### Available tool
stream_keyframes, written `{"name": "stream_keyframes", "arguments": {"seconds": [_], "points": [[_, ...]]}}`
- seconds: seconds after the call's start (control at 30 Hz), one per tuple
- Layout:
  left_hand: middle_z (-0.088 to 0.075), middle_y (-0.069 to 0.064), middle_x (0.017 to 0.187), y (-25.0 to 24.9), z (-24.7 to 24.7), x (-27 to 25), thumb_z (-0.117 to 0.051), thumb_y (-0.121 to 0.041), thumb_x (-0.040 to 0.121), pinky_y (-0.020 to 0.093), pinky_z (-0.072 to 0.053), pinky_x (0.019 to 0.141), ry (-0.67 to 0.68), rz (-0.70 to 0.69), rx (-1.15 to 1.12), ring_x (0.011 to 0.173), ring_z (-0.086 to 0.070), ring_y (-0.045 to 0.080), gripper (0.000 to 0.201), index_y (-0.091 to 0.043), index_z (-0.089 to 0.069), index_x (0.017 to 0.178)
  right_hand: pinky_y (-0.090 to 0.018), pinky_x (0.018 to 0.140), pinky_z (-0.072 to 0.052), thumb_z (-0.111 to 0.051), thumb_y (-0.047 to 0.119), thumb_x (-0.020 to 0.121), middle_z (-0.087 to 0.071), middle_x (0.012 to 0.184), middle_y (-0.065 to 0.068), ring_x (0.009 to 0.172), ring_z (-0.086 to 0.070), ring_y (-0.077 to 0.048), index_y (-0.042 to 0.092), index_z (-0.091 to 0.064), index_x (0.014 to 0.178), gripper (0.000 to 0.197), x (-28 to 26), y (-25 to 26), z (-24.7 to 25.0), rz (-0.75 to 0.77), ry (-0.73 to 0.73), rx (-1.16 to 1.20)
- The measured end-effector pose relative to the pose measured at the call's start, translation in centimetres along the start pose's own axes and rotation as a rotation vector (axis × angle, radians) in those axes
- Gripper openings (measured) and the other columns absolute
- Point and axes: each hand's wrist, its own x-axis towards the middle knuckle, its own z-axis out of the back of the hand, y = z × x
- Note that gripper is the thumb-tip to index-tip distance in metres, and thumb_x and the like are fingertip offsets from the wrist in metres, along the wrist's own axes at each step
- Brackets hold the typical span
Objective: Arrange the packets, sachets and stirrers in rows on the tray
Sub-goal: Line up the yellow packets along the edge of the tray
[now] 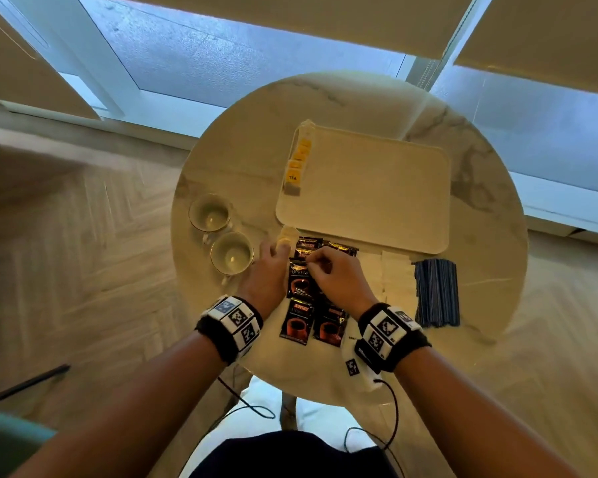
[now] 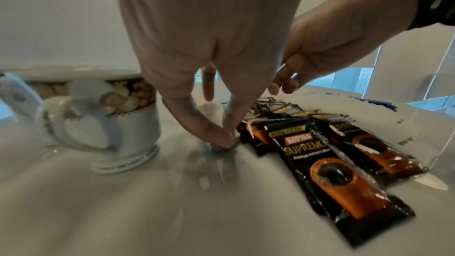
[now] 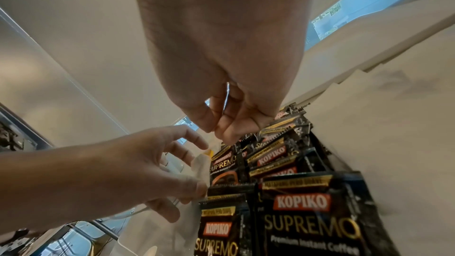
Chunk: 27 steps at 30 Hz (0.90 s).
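My left hand (image 1: pixel 277 252) reaches down beside the near cup; its thumb and forefinger pinch the near end of a white tea bag (image 1: pixel 288 235) with a yellow tag, lying on the table below the tray's front left corner. In the left wrist view the left hand (image 2: pixel 229 140) meets at the tabletop. My right hand (image 1: pixel 310 266) hovers over the black coffee sachets (image 1: pixel 300 288), thumb pressed to curled forefinger (image 3: pixel 215 130); nothing shows between them. The cream tray (image 1: pixel 370 191) holds a row of tea bags (image 1: pixel 299 160) along its left edge. White sachets (image 1: pixel 396 274) and blue stirrers (image 1: pixel 436 292) lie to the right.
Two gold-rimmed cups (image 1: pixel 232 253) stand at the table's left, the near one (image 2: pixel 103 116) close to my left thumb. The round marble table (image 1: pixel 480 160) has bare surface around the tray. Cables hang from my wrists below the table's front edge.
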Motion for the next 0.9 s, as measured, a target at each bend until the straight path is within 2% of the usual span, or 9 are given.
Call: {"name": "stream_keyframes", "arguments": {"seconds": [0.1, 0.2, 0.4, 0.5, 0.57, 0.67, 0.77, 0.83, 0.9], "points": [[-0.044, 0.01, 0.122, 0.3, -0.1, -0.5, -0.057, -0.013, 0.095, 0.029, -0.051, 0.068, 0.031, 0.036, 0.028, 0.089, -0.064, 0.026, 0.047, -0.014, -0.039, 0.138, -0.009, 0.074, -0.048, -0.066, 0.019, 0.094, -0.069, 0.09, 0.011, 0.081, -0.063, 0.001, 0.02, -0.071, 0.098, 0.007, -0.3, -0.1, 0.0, 0.007, 0.007, -0.005], [-0.049, 0.007, 0.117, 0.6, 0.1, -0.8, -0.055, -0.011, 0.096, 0.027, -0.05, 0.065, 0.039, 0.029, 0.052, 0.083, -0.063, 0.022, 0.035, -0.014, -0.046, 0.129, -0.007, 0.072, -0.047, -0.066, 0.017, 0.094, -0.068, 0.087, 0.012, 0.079, -0.062, 0.004, 0.019, -0.072, 0.099, 0.008, -0.3, 0.0, -0.1, 0.012, 0.01, 0.004], [-0.053, 0.006, 0.111, 0.4, 1.5, -1.1, -0.059, -0.008, 0.094, 0.035, -0.059, 0.069, 0.027, -0.058, 0.001, 0.08, -0.065, 0.021, 0.027, -0.012, -0.055, 0.12, -0.019, 0.081, -0.053, -0.07, 0.01, 0.087, -0.065, 0.1, 0.005, 0.086, -0.064, -0.007, 0.016, -0.07, 0.109, 0.023, 0.2, 0.3, -0.8, 0.058, 0.052, 0.023], [-0.057, 0.003, 0.105, -0.1, 2.7, -0.5, -0.059, -0.011, 0.094, 0.033, -0.058, 0.067, -0.036, -0.121, -0.077, 0.078, -0.065, 0.019, 0.018, -0.014, -0.06, 0.112, -0.015, 0.074, -0.05, -0.073, 0.023, 0.089, -0.06, 0.101, 0.005, 0.079, -0.061, -0.008, 0.016, -0.071, 0.108, 0.02, 0.8, 0.9, -1.3, 0.086, 0.094, 0.022], [-0.059, 0.004, 0.103, -0.5, 3.2, 0.2, -0.059, -0.011, 0.095, 0.033, -0.058, 0.066, -0.054, -0.132, -0.111, 0.077, -0.065, 0.019, 0.014, -0.014, -0.061, 0.109, -0.013, 0.068, -0.042, -0.067, 0.033, 0.095, -0.06, 0.09, 0.007, 0.074, -0.056, -0.004, 0.016, -0.071, 0.098, 0.018, 1.1, 1.2, -1.5, 0.111, 0.073, -0.017], [-0.057, 0.009, 0.11, -0.7, 3.2, 1.4, -0.059, -0.005, 0.093, 0.034, -0.057, 0.072, -0.018, -0.068, -0.07, 0.084, -0.065, 0.023, 0.024, -0.01, -0.059, 0.117, -0.018, 0.061, -0.036, -0.066, 0.031, 0.096, -0.061, 0.074, 0.005, 0.066, -0.052, -0.008, 0.014, -0.067, 0.084, 0.02, 1.8, 1.0, -1.3, 0.03, -0.028, -0.03], [-0.046, 0.014, 0.123, -0.8, 2.4, 2.3, -0.057, -0.002, 0.093, 0.035, -0.057, 0.082, 0.114, 0.035, -0.014, 0.091, -0.063, 0.028, 0.038, -0.007, -0.049, 0.13, -0.021, 0.06, -0.04, -0.069, 0.027, 0.092, -0.065, 0.073, 0.001, 0.066, -0.056, -0.014, 0.012, -0.067, 0.082, 0.018, 2.1, 0.4, -0.8, -0.061, -0.098, -0.019], [-0.042, 0.016, 0.124, -1.0, 1.8, 2.6, -0.056, -0.002, 0.094, 0.033, -0.055, 0.081, 0.162, 0.055, 0.007, 0.09, -0.063, 0.029, 0.04, -0.006, -0.044, 0.132, -0.021, 0.062, -0.042, -0.069, 0.028, 0.092, -0.066, 0.074, -0.002, 0.069, -0.059, -0.018, 0.011, -0.067, 0.082, 0.019, 2.1, 0.2, -0.4, -0.082, -0.103, -0.007], [-0.041, 0.017, 0.122, -1.2, 1.4, 3.0, -0.056, -0.006, 0.095, 0.038, -0.056, 0.082, 0.166, 0.074, 0.014, 0.087, -0.063, 0.032, 0.038, -0.007, -0.043, 0.13, -0.019, 0.062, -0.042, -0.07, 0.029, 0.091, -0.067, 0.075, -0.002, 0.071, -0.061, -0.019, 0.011, -0.067, 0.083, 0.02, 2.0, -0.1, -0.1, -0.096, -0.103, -0.005]]}}
